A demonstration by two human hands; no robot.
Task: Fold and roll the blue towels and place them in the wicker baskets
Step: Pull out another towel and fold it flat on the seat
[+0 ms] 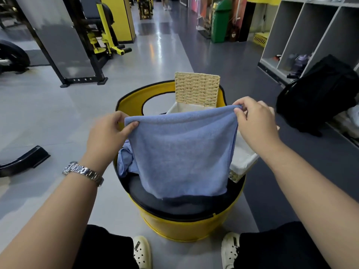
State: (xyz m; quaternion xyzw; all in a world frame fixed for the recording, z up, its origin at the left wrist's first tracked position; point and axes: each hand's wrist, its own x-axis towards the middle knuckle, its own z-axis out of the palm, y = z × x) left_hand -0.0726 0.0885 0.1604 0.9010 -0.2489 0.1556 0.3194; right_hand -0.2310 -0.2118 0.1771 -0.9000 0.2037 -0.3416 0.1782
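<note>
A blue towel (180,152) hangs folded in front of me, held up by its top edge. My left hand (108,131) pinches the top left corner and my right hand (254,121) pinches the top right corner. Its lower edge touches the black seat of a yellow round stool (174,220). Behind the towel stands a wicker basket (197,89) with a white lining and its lid raised, mostly hidden by the towel. More crumpled blue towel (125,164) lies at the stool's left side.
Yellow and black gym machines (101,37) stand at the far left. Grey cubby shelves (310,32) and a black bag (318,94) are on the right. A black machine foot (25,160) lies on the floor at left. My feet in white clogs rest below the stool.
</note>
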